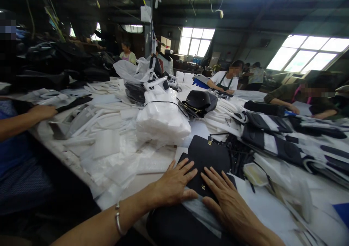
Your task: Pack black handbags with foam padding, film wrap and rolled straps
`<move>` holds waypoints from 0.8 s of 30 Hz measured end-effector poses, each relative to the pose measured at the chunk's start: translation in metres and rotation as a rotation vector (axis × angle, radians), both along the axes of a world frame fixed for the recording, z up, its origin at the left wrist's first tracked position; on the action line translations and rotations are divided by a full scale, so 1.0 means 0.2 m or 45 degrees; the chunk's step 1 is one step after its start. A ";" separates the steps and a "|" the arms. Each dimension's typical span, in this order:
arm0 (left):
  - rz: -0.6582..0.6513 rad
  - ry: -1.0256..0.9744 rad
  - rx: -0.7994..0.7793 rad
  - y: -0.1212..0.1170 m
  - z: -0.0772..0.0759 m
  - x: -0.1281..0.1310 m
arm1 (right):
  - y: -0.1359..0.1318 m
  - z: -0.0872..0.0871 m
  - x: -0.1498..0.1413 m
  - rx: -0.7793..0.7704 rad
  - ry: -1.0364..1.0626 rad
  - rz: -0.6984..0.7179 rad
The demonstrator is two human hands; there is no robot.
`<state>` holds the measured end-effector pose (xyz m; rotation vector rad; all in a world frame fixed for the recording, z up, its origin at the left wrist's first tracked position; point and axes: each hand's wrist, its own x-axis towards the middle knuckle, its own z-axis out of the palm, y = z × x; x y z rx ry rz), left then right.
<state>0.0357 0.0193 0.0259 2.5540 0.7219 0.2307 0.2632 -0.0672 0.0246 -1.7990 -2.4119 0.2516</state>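
Note:
A black bag with small gold-coloured metal fittings lies on the table in front of me. On its left side my left hand rests flat, fingers stretched and spread. My right hand lies on the bag's right side, also flat with the fingers apart. Below both hands, a thin pale sheet is partly covered by them. Nearest to me is another black piece, cut off by the bottom of the view. Dark straps lie bunched beside the bag.
A tied bundle of white foam packing stands beyond my left hand. White sheets cover the left side. Black bag parts are piled at right. A co-worker's hand reaches in from the left; other people work across the table.

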 end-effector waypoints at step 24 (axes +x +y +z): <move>-0.043 -0.205 0.192 0.15 -0.14 0.03 | 1.13 -0.09 0.47 -0.288 0.419 -0.790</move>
